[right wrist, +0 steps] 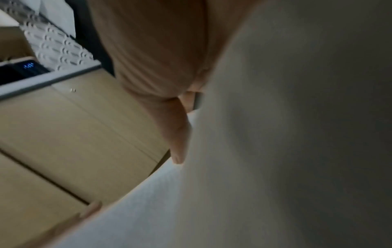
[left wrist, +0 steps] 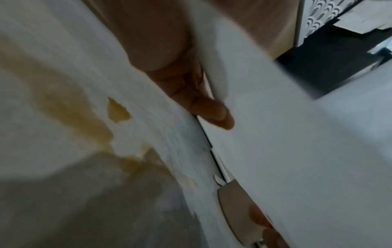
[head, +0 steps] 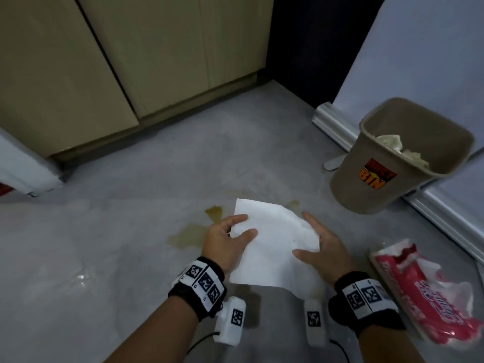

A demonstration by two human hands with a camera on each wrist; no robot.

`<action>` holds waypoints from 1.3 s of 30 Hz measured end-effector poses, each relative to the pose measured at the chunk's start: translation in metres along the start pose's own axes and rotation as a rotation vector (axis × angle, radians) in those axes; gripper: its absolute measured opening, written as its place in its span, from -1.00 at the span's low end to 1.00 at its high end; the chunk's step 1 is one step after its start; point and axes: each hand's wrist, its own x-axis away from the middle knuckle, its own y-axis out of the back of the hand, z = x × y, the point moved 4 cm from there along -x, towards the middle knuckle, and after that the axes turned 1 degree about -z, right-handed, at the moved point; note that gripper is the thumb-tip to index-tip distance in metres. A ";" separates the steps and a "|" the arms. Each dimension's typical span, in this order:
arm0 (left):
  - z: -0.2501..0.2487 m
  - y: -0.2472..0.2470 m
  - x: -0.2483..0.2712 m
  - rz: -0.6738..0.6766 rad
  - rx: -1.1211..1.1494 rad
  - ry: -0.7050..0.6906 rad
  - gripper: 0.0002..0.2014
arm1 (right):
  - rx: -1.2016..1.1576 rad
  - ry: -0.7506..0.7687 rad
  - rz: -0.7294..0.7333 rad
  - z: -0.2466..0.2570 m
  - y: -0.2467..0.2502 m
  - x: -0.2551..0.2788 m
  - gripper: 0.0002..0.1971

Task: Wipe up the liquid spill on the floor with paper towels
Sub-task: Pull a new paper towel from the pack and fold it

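Note:
A yellowish liquid spill (head: 191,233) lies on the grey floor (head: 117,218), with a smaller patch (head: 214,211) just beyond it. Above the floor I hold a white paper towel (head: 269,247) spread between both hands. My left hand (head: 239,226) pinches its left edge, thumb on top. My right hand (head: 311,231) pinches the right edge, fingers stretched along it. The left wrist view shows the spill (left wrist: 74,109) beside a finger (left wrist: 212,114) and the towel (left wrist: 286,142). In the right wrist view the towel (right wrist: 275,151) fills the frame's right side next to my thumb (right wrist: 180,147).
A tan waste bin (head: 387,163) holding crumpled towels stands at the right, against a white appliance (head: 432,61). A torn red pack of paper towels (head: 424,292) lies on the floor right of my right wrist. Beige cabinets (head: 157,61) line the far side.

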 end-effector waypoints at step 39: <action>0.102 0.095 0.002 -0.261 -1.094 -0.077 -0.29 | 0.823 0.020 -0.004 -0.074 -0.179 0.016 -0.01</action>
